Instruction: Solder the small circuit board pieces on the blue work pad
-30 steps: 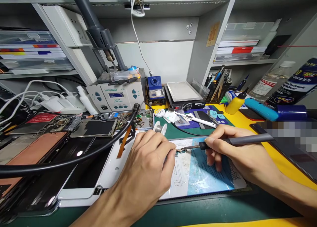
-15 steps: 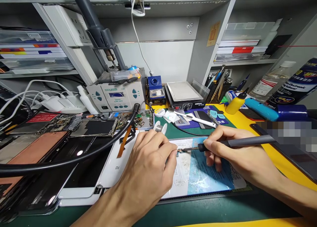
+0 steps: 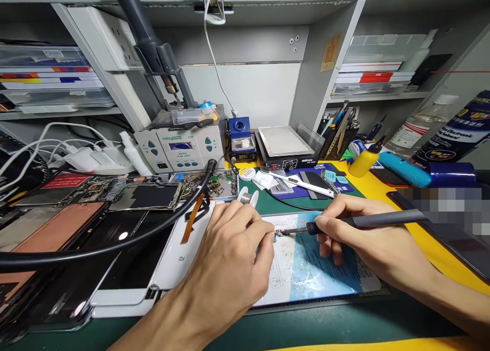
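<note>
Head view: the left hand [image 3: 235, 251] lies palm down, fingers curled, with thumb and index drawn together at the left edge of a small circuit board [image 3: 279, 233], which they appear to pinch, presumably because so light a part would slide under a tool; the exact contact is hidden behind the fingertips. The right hand [image 3: 352, 226], pen-like, closes thumb and fingers round the front of a dark-handled soldering iron [image 3: 383, 218], a grip that likely favours fine control; its tip points leftward at the board, though whether the two touch is too small to tell. The board sits over a printed sheet [image 3: 319, 272], which probably shields the green mat [image 3: 306, 323] beneath. A solder spool [image 3: 248, 196] sits just beyond the left hand, seemingly within easy reach
</note>
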`<act>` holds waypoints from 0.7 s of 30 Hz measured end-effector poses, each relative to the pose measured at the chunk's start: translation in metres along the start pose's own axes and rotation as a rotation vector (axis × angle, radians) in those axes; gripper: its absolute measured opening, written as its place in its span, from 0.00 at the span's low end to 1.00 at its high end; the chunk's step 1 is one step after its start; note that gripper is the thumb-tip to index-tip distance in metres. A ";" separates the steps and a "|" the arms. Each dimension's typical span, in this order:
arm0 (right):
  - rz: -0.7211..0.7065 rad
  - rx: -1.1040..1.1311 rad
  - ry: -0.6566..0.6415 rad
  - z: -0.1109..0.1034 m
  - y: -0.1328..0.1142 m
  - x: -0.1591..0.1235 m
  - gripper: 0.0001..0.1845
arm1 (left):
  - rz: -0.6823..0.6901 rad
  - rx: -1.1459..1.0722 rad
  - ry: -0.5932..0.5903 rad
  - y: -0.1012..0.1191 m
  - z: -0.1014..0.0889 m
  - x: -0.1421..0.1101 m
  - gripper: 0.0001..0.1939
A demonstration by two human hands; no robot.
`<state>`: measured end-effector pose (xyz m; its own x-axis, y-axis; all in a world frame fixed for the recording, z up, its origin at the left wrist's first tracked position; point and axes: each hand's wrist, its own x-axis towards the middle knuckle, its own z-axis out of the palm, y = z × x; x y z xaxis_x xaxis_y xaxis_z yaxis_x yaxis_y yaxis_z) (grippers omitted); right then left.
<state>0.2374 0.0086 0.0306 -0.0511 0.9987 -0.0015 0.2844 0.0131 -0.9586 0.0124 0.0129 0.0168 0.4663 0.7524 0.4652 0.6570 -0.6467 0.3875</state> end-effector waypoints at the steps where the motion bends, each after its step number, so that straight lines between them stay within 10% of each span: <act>1: 0.003 0.004 -0.004 0.000 0.000 0.000 0.16 | -0.007 -0.009 -0.011 0.000 -0.001 0.000 0.11; 21: 0.005 0.000 0.007 0.001 0.002 -0.001 0.16 | -0.002 -0.041 -0.041 -0.004 0.000 -0.001 0.10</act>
<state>0.2373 0.0081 0.0286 -0.0427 0.9991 -0.0048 0.2843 0.0076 -0.9587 0.0092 0.0141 0.0149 0.4895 0.7575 0.4319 0.6335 -0.6493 0.4208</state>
